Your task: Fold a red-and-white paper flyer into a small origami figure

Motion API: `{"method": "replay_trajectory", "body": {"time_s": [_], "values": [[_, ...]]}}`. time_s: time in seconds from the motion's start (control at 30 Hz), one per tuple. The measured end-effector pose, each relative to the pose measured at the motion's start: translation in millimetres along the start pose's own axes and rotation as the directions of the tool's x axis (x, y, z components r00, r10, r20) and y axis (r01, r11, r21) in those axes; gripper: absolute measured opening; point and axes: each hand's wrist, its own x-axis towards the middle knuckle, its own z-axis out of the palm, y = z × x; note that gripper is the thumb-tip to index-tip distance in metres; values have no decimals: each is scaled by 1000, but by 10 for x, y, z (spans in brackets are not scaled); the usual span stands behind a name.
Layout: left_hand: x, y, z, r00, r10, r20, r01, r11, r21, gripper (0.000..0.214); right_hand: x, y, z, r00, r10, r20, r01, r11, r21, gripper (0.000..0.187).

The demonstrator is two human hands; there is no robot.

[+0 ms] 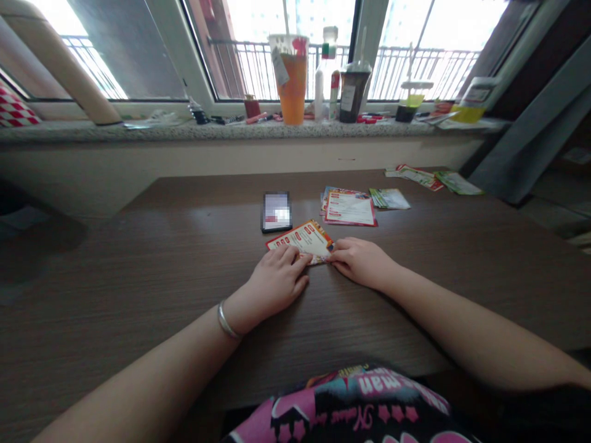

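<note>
A printed card (302, 237) with red labels and an orange border lies at a slant on the brown table. A colourful strip shows along its lower edge and looks folded over. My left hand (277, 277), with a silver bangle at the wrist, holds the card down under bent fingers; its thumb rests apart, below the card. At the card's right corner, my right hand (360, 259) has its thumb and fingers closed on the edge. Those fingertips partly hide the corner. Just behind the card lies a phone (276, 212) with a blurred screen.
Similar red-bordered cards (351, 208) lie stacked behind my right hand, beside green-edged cards (391, 199). More leaflets (418, 177) lie at the table's back right. On the stone windowsill (161, 132) stand an orange drink cup (292, 86), a dark cup (353, 95) and small clutter.
</note>
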Motion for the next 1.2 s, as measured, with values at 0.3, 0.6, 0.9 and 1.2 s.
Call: {"method": "replay_trajectory", "body": {"time_s": [0.3, 0.6, 0.9, 1.2], "values": [[-3, -4, 23, 992, 119, 36, -116, 991, -59, 49, -25, 89, 48, 999, -51, -19, 52, 997, 53, 22], [-5, 17, -64, 992, 118, 44, -113, 988, -106, 46, -9, 130, 62, 998, -48, -48, 56, 982, 182, 22], [7, 62, -95, 979, 205, -18, -206, 978, -24, 45, 12, 122, 30, 997, -51, -58, 61, 983, 172, 18], [67, 66, -126, 969, 247, 4, -246, 967, -71, 39, -26, 81, 17, 997, -78, -27, 78, 997, 12, 22]]}}
